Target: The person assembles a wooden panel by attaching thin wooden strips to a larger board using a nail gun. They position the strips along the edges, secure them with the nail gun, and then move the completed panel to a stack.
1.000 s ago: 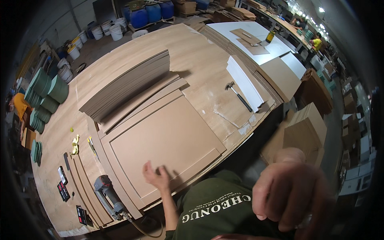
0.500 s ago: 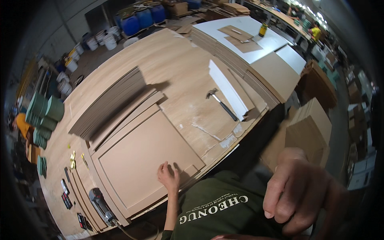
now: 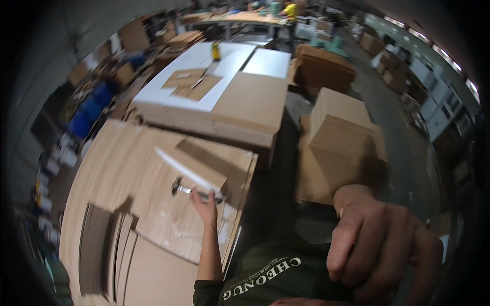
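My left hand (image 3: 205, 208) reaches over the workbench (image 3: 148, 168), thumb and fingers apart at the handle of a claw hammer (image 3: 182, 188). The fingers seem to touch the dark grip, but blur hides how firmly. Just beyond the hammer lies a long white-edged board piece (image 3: 196, 166). Large and close at the lower right, my right hand (image 3: 380, 245) has its fingers curled in; whatever they may hold is hidden. At the near left of the bench rests a framed flat panel (image 3: 158, 278), partly out of view.
Brown boards (image 3: 94, 245) stand on edge at the bench's left. Behind the bench, a stack of white and brown panels (image 3: 250, 102) carries a yellow bottle (image 3: 216, 51). More cut boards (image 3: 339, 120) are piled to the right. A person in yellow (image 3: 290, 13) is far off.
The view has swung to the right. My left hand has moved from the framed panel to the hammer's handle. My right hand remains curled close by.
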The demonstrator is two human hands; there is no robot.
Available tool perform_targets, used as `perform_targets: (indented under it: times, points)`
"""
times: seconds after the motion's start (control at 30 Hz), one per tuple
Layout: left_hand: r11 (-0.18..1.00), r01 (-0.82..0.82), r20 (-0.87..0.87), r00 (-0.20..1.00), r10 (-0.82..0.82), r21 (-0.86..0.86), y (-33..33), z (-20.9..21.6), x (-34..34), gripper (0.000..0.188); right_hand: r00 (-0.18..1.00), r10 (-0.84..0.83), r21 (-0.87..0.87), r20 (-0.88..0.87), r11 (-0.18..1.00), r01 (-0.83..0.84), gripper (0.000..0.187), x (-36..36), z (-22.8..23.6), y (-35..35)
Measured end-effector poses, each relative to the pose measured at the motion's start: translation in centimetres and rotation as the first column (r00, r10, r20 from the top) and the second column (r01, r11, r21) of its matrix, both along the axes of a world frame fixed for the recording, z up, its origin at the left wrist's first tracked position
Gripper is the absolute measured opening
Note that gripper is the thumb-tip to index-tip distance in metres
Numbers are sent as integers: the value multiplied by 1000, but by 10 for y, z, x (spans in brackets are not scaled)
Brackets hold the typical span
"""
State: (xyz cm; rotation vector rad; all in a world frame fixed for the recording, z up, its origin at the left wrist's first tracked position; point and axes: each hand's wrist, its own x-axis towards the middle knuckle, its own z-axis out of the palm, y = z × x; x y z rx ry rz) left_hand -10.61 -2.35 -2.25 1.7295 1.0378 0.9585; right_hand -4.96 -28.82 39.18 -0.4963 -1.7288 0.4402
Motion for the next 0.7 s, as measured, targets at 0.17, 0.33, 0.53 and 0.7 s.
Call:
perform_targets:
  times: [0.17, 0.33, 0.53, 0.7]
  points:
    - [999, -40, -88, 995, 36, -35, -17, -5, 85, 101, 965, -251, 234, 70, 945, 229, 21, 31, -2, -53]
    - [984, -154, -131, 981, 142, -85, -10, 5, 78, 103, 882, -466, 292, -71, 836, 465, 32, 15, 3, -53]
    - [945, 73, 285, 958, 23, -319, -16, 10, 78, 89, 931, -357, 458, 78, 842, 285, 26, 49, -5, -67]
    - [941, -25, 429, 886, 177, -336, -21, -10, -14, 92, 984, -53, 351, -171, 930, 111, 19, 76, -44, -9]
